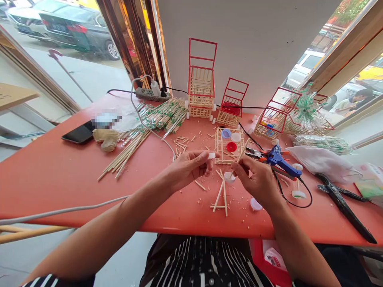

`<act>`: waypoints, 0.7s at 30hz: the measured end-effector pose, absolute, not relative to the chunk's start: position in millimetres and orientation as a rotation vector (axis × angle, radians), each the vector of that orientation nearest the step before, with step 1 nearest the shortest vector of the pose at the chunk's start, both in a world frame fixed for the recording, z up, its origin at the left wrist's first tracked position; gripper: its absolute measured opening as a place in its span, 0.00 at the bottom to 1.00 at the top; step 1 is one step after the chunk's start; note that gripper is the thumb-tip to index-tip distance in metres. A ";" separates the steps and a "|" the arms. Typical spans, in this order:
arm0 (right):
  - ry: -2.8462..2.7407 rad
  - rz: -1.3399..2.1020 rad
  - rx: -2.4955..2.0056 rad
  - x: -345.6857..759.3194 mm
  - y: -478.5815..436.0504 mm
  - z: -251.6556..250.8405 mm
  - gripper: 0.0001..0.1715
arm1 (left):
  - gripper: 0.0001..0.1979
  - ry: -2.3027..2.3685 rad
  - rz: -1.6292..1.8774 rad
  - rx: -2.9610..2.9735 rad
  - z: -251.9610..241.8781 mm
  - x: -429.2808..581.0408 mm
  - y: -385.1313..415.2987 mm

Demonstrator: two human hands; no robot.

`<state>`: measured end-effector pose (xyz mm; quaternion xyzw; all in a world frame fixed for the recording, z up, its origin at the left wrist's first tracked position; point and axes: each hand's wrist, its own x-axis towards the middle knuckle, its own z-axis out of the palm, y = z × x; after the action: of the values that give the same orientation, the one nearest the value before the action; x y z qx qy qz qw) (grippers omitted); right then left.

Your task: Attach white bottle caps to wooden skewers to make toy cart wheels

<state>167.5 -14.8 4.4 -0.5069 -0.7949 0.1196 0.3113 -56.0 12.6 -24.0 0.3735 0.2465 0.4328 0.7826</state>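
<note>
My left hand [196, 164] pinches a small white bottle cap [212, 156] between thumb and fingers. In my right hand [259, 175] is a thin wooden stick [243, 151], held at a slant. Its lower end meets another white cap [229, 177]; whether the two are joined I cannot tell. Just beyond my hands lies a small stick frame [220, 149] with a purple cap [226, 133], a white cap [235, 137] and a red cap [231, 147] on it. Cut sticks [220, 191] lie crossed below my hands, and a pale lilac cap [256, 204] rests nearer the edge.
A blue glue gun [278, 160] and pliers [253, 153] lie right of my hands. Farther right are black-handled cutters [344, 207]. Stick carts with red frames [202, 85] stand along the wall. Stick bundles [161, 115], a phone [78, 132] and a white cable [89, 208] occupy the left.
</note>
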 end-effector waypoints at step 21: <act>-2.239 0.273 -1.381 169.6 -6.8 -2.6 0.18 | 0.19 0.677 1.007 0.554 -18.0 -54.1 10.6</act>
<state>169.6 -6.8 -2.6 -0.5062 -0.8205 0.1002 0.2460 -54.1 10.6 -18.0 0.2570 0.3142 0.4668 0.7857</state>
